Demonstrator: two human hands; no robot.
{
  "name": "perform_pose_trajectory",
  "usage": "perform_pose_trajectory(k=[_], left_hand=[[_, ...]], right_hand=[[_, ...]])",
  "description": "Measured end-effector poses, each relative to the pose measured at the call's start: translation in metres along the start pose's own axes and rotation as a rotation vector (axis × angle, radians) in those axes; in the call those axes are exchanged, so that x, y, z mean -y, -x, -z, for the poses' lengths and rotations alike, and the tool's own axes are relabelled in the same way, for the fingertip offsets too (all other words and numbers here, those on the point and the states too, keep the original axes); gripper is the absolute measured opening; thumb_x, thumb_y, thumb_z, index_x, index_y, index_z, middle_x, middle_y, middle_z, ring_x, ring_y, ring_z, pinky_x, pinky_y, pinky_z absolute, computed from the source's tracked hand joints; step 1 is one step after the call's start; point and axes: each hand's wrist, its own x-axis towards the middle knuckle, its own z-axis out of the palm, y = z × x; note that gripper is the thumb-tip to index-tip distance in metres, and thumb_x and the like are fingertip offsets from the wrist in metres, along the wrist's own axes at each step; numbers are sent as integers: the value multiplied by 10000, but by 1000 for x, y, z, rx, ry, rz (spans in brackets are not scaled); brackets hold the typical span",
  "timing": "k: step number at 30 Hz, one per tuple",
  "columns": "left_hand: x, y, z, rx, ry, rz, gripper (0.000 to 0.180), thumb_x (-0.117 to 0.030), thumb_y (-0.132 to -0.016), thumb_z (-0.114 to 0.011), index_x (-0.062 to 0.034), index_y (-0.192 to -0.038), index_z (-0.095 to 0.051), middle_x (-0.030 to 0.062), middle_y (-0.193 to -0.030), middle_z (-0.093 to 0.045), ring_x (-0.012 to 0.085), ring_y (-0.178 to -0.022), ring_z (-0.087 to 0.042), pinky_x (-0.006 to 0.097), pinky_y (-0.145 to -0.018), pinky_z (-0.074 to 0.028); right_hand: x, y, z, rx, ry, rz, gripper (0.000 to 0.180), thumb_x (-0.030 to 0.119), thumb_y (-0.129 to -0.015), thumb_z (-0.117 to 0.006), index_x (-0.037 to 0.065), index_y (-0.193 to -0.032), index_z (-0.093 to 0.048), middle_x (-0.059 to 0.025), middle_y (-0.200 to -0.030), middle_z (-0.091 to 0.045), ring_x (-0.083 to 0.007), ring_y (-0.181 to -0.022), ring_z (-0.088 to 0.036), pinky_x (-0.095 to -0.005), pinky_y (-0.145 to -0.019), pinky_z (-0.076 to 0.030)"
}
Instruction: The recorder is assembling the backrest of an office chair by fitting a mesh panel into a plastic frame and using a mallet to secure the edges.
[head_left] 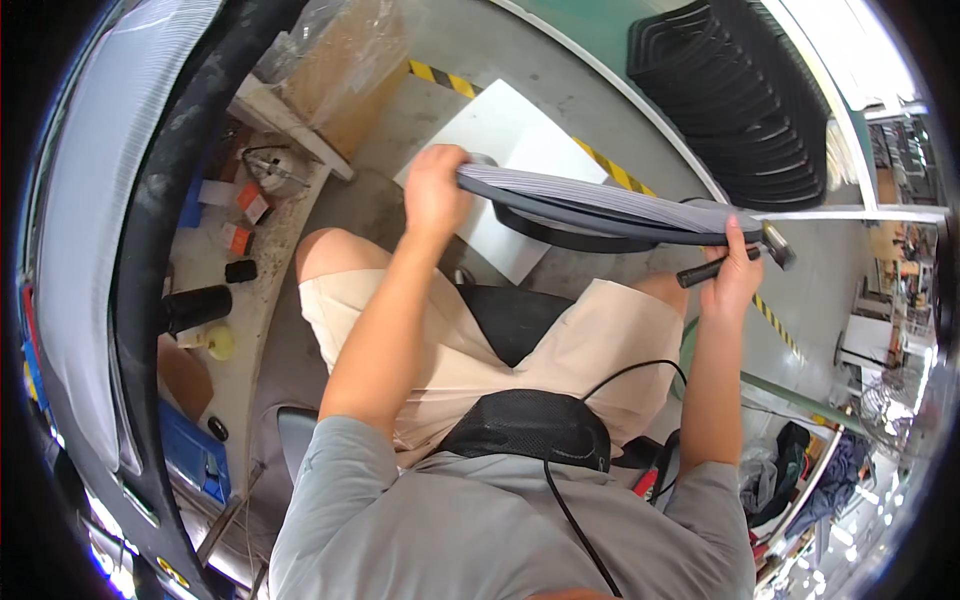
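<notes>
A curved black frame with grey ribbed mesh [590, 195] is held out above my knees, tilted so that I see it nearly edge-on. At its left end my left hand [437, 195] is closed round the rim. My right hand [732, 275] grips a hammer [703, 272] by its black handle, and the metal head shows beyond the hand. A finger of that same hand lies up against the frame's right end. A black curved strip [570, 236] hangs along the frame's underside.
A worn workbench [285, 255] with small boxes and a black cylinder [197, 308] stands at left, beside a large mesh panel [75, 270]. White sheets or a box [520, 255] lie beyond my knees. Stacked black frames [720, 110] stand far right. A black cable [570, 500] runs over me.
</notes>
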Motion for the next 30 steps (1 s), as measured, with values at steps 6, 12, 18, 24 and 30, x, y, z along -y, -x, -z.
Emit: perform_pose_trajectory(k=[6, 12, 18, 24, 30], left_hand=[[51, -11, -30, 64, 988, 481, 219, 110, -929, -500, -88, -1007, -549, 85, -1139, -668, 189, -1079, -585, 320, -964, -449], [-19, -52, 11, -134, 1067, 243, 229, 111, -873, -506, -38, -1044, -540, 48, -964, -605, 135, -890, -546, 269, -812, -460], [-134, -63, 48, -195, 703, -36, 265, 49, -801, -594, -22, -1056, -584, 79, -916, -613, 199, -827, -573, 337, -750, -489], [-183, -42, -2, -226, 333, -296, 374, 87, -687, -572, -38, -1040, -587, 155, -921, -596, 369, -908, -563, 453, -842, -431], [-214, -21, -48, -186, 396, -328, 383, 59, -700, -628, -59, -1063, -591, 146, -997, -578, 377, -977, -549, 493, -915, -362]], right_hand=[[5, 4, -21, 87, -23, 12, 308, 63, -900, -797, 31, -1116, -579, -57, -1008, -638, -172, -877, -687, -341, -712, -595], [39, -19, -10, -41, -65, 85, 233, 130, -934, -778, 38, -1048, -597, -61, -982, -658, -176, -855, -684, -354, -759, -572], [4, -44, 44, -192, -57, -35, 178, 146, -944, -770, 67, -943, -611, -37, -884, -626, -162, -750, -607, -340, -695, -522], [-100, -62, 87, -103, -169, -313, 170, 100, -962, -727, 126, -1052, -584, -8, -984, -614, -160, -874, -622, -344, -729, -521], [-81, -38, 68, 74, -259, -368, 153, 111, -998, -688, 118, -973, -537, -45, -1038, -631, -211, -986, -665, -418, -903, -584]])
